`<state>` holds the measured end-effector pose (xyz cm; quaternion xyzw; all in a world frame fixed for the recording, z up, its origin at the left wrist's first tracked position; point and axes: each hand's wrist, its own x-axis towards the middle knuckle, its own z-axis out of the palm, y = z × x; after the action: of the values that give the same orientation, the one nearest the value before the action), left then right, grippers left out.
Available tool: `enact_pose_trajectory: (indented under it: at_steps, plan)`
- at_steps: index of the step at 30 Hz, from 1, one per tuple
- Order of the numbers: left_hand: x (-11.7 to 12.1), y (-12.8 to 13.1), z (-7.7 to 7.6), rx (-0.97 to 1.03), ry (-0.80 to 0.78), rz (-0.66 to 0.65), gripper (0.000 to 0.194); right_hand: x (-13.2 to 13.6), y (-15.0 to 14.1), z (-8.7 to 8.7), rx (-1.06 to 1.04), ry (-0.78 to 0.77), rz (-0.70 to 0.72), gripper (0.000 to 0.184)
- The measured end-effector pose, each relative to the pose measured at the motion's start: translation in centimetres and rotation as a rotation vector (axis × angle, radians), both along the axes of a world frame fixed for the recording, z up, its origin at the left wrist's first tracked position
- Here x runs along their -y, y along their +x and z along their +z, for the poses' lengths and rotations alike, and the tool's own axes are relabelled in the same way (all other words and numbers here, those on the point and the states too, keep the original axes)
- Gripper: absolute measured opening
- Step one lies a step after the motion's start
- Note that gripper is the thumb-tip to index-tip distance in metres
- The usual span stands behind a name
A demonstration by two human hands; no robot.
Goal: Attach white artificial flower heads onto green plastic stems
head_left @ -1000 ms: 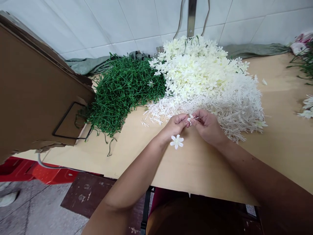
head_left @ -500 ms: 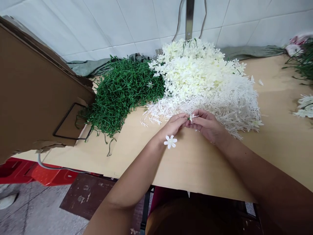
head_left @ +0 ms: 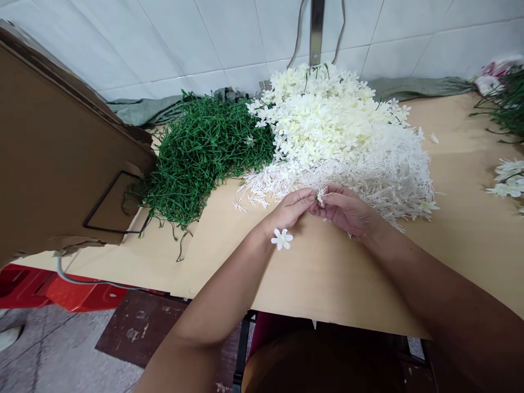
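Note:
My left hand is closed on an artificial flower stem, whose small green tip shows at the fingertips. A white flower head sticks out by my left wrist; its link to the held stem is hidden. Fingertip to fingertip with it, my right hand pinches a small white flower piece at the green tip. Just beyond both hands lies a heap of thin white stamens. Behind that rises a pile of white flower heads. Green plastic stems are heaped to the left.
At the left stands a large cardboard box with a black wire frame by it. More green stems and white flowers lie at the right edge. A tiled wall backs the table. Red plastic stools show below.
The white piece has come closer against the green tip, and my right fingers have closed in around it. The view has shifted slightly; the piles are unchanged.

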<state>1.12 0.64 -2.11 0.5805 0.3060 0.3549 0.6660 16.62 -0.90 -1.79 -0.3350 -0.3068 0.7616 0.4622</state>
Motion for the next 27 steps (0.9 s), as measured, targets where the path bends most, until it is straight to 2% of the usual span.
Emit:
enact_pose_trajectory:
  at_steps: [12,18,27]
  plan:
    - [0.0,0.04,0.27,0.005,-0.006,-0.002,0.04,-0.06,-0.19,-0.02,-0.036,-0.038,0.033,0.011]
    - [0.04,-0.03,0.41,-0.008,0.014,-0.041,0.043,-0.07,0.04,0.13,-0.038,-0.037,0.053,0.014]
    - [0.09,-0.2,0.37,-0.033,0.017,0.001,0.046,-0.19,-0.02,-0.38,-0.018,-0.025,0.044,0.025]
